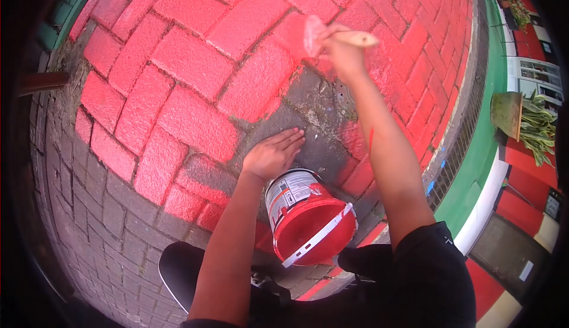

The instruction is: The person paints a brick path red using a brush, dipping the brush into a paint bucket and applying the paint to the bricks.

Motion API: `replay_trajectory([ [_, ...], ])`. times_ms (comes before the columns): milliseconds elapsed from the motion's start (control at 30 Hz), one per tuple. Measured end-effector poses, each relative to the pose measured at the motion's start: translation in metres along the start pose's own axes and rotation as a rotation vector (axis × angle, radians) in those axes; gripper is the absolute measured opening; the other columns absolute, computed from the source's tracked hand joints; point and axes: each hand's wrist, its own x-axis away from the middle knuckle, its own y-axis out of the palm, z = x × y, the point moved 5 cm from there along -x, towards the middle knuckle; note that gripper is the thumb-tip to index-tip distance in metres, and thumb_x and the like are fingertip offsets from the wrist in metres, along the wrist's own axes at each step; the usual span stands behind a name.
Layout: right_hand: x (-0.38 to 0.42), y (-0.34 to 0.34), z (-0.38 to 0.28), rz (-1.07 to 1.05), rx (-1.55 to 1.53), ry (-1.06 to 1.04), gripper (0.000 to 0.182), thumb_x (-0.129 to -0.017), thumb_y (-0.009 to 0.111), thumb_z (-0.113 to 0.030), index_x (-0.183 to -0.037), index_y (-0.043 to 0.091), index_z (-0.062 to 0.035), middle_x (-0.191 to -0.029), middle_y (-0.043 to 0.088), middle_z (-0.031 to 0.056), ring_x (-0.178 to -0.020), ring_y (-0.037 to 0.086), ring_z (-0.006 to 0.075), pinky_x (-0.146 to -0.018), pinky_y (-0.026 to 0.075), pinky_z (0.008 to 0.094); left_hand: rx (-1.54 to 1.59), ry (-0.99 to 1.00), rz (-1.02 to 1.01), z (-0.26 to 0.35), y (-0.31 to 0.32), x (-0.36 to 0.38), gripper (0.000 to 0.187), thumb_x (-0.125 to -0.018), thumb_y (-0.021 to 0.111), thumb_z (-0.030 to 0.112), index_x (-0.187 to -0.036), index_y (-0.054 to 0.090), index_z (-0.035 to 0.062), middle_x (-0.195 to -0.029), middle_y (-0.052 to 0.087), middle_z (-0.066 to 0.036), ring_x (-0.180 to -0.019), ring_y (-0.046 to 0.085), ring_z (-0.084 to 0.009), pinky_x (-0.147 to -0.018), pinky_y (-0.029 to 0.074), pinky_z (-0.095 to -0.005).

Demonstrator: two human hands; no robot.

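Note:
My right hand (pixel 338 46) is closed around a paintbrush (pixel 361 38) with a pale wooden handle. Its bristle end is smeared by motion and lies over red-painted bricks. Below it, my left hand (pixel 274 153) rests flat on unpainted grey paving (pixel 317 99), fingers stretched out and holding nothing. Just beneath that hand stands a paint bucket (pixel 287 194), tilted in view, with a printed label and a red-coated inside. Its white handle (pixel 317 236) crosses the opening. A red smear marks my right forearm.
Red-painted brick paving (pixel 195 120) spreads ahead and left. Grey bricks (pixel 106 209) lie at the lower left. A drain grating (pixel 444 180) and a green strip (pixel 468 191) run along the right, beside a potted plant (pixel 536 129). My knees flank the bucket.

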Motion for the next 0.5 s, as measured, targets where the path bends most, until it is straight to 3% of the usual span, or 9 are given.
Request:
replay_trajectory([
  [67,0.0,-0.035,0.014,0.206,0.068,0.159,0.009,-0.087,0.065,0.001,-0.088,0.061,-0.0077,-0.086,0.068,0.0058,-0.072,0.067,0.0159,-0.064,0.057,0.0339,-0.005,-0.008,0.01,0.0,0.0,0.001,0.033,-0.09,0.068,0.013,-0.122,0.071,0.0061,-0.134,0.068,-0.006,-0.129,0.061,-0.0208,-0.107,0.051,-0.034],
  [200,0.043,-0.084,0.014,0.4,0.167,0.209,0.01,-0.086,0.065,0.0,-0.082,0.059,-0.0075,-0.085,0.067,0.006,-0.071,0.068,0.0155,-0.058,0.054,0.034,0.01,-0.006,-0.02,0.0,0.002,0.003,0.036,-0.093,0.063,0.015,-0.127,0.069,0.0049,-0.136,0.066,-0.007,-0.132,0.058,-0.0213,-0.109,0.049,-0.0342],
  [267,0.047,-0.104,0.004,0.375,0.536,0.073,0.01,-0.082,0.064,0.0,-0.074,0.063,-0.0055,-0.071,0.067,0.0086,-0.068,0.07,0.0174,-0.052,0.051,0.0347,-0.013,0.006,-0.026,-0.001,0.003,0.001,0.034,-0.094,0.063,0.016,-0.126,0.069,0.0047,-0.136,0.067,-0.007,-0.131,0.059,-0.0212,-0.109,0.049,-0.0342],
  [300,0.041,-0.111,0.012,0.526,0.708,-0.172,0.01,-0.081,0.066,-0.004,-0.072,0.062,-0.0033,-0.072,0.07,0.0139,-0.075,0.073,0.0217,-0.057,0.053,0.0409,-0.01,0.01,-0.029,0.0,0.003,0.0,0.034,-0.094,0.063,0.016,-0.126,0.069,0.0047,-0.136,0.067,-0.007,-0.131,0.059,-0.0212,-0.109,0.049,-0.0342],
  [367,0.03,-0.056,-0.015,0.357,0.952,-0.135,0.008,-0.079,0.069,-0.009,-0.075,0.064,-0.0039,-0.081,0.073,0.0156,-0.086,0.074,0.0254,-0.069,0.055,0.0448,-0.005,-0.002,0.009,0.001,0.001,-0.001,0.031,-0.091,0.067,0.012,-0.121,0.072,0.0062,-0.132,0.069,-0.006,-0.127,0.061,-0.0212,-0.108,0.05,-0.0339],
  [433,0.01,0.001,-0.023,0.363,0.924,-0.337,0.011,-0.08,0.07,-0.013,-0.078,0.064,-0.0041,-0.078,0.073,0.0157,-0.077,0.074,0.027,-0.07,0.055,0.0455,-0.002,-0.002,0.01,0.001,0.0,-0.002,0.031,-0.091,0.068,0.012,-0.121,0.072,0.0061,-0.132,0.069,-0.006,-0.127,0.061,-0.0213,-0.108,0.05,-0.0341],
  [500,-0.025,0.041,-0.031,0.326,0.588,-0.352,0.012,-0.079,0.07,-0.009,-0.079,0.06,-0.0021,-0.072,0.07,0.012,-0.059,0.07,0.0248,-0.054,0.053,0.0414,0.0,-0.014,0.009,0.0,0.003,-0.001,0.031,-0.091,0.068,0.012,-0.121,0.072,0.006,-0.131,0.069,-0.006,-0.127,0.061,-0.0213,-0.108,0.05,-0.0343],
])
